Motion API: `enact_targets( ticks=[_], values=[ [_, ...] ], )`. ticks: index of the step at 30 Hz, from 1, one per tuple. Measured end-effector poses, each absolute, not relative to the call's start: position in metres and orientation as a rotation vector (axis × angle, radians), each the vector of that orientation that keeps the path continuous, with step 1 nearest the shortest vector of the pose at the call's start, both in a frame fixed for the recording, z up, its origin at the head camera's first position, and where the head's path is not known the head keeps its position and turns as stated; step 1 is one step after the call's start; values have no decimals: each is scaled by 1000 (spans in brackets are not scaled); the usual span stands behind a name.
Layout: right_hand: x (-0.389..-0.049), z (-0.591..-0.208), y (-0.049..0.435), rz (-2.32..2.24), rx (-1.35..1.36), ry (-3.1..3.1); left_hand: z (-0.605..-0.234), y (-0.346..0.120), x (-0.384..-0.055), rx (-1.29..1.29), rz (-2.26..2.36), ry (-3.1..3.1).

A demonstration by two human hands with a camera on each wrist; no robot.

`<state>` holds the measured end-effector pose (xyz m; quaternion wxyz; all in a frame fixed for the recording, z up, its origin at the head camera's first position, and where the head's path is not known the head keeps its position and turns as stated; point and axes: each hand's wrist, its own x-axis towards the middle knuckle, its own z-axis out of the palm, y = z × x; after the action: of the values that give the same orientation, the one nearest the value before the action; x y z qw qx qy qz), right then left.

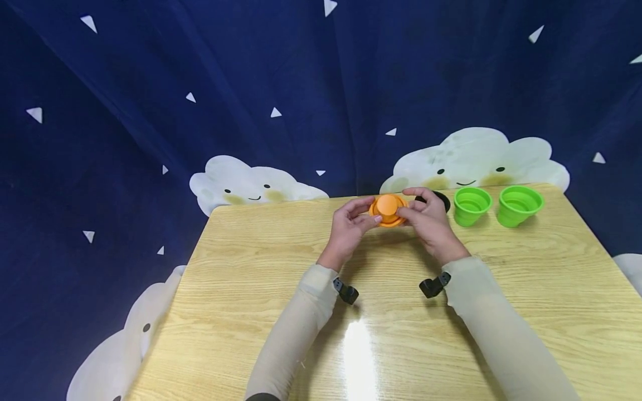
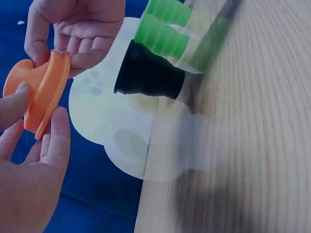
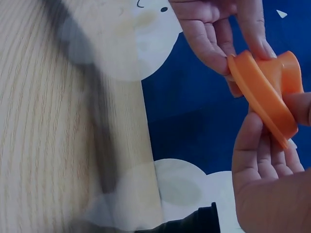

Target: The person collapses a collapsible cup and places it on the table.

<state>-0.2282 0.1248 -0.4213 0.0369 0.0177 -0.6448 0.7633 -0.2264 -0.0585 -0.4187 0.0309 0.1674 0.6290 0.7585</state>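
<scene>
Both hands hold an orange collapsible cup above the far part of the table, its narrow base pointing toward the head camera and its wide rim away. My left hand pinches the cup's left side, thumb on the near face and fingers behind the rim. On the opposite side, my right hand pinches it the same way, thumb beside the base. In the left wrist view the cup looks partly folded, with the base standing out from the broad rim. Just behind the right hand stands a black cup, mostly hidden in the head view.
Two green collapsible cups, a nearer one and one farther right, stand expanded near the table's back edge. The wooden table meets a dark blue curtain with white clouds and triangles behind it.
</scene>
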Motion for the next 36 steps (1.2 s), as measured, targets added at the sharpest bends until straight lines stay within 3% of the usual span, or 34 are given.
enact_targets(
  ticks=[9, 18, 29, 36],
  values=[
    [-217, -401, 115, 2084, 86, -2121, -417, -53, -223, 533, 2407, 2013],
    [-223, -415, 112, 1821, 105, -2267, -416, -41, -222, 570, 2560, 2216],
    [-225, -415, 109, 1872, 2, -2147, -418, -36, -220, 574, 2717, 2149],
    [-204, -390, 105, 1808, 125, -2099, -416, -37, -220, 633, 2675, 2206]
  ],
)
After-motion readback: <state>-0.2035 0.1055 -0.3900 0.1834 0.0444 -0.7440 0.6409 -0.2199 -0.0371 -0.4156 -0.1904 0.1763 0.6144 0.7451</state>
